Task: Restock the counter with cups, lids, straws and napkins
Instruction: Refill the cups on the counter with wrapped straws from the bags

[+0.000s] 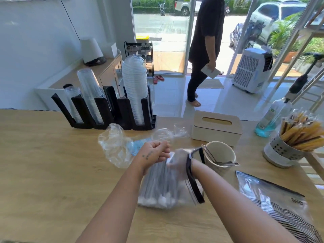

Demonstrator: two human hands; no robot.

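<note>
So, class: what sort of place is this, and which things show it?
Probably a small café's serving counter: a black rack holds stacked clear cups and lids, with wrapped straws in a holder and a tissue box.

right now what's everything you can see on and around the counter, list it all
wooden counter: 1, light wood, foreground
cup and lid organiser: 1, black, counter's far left
clear cup stacks: 2, in organiser's left slots
dome lid stack: 1, clear, organiser's right slot
empty plastic sleeve: 1, clear, behind hands
tissue box: 1, cream, centre right
paper cup: 1, white, holds few straws
straw caddy: 1, white, yellow wrapped straws, right edge
bottle: 1, blue liquid, far right
zip bag: 1, clear, lying right
straw bag: 1, clear, held
second person: 1, dark clothes, doorway
left hand: bag top
right hand: blurred, on bag
</note>
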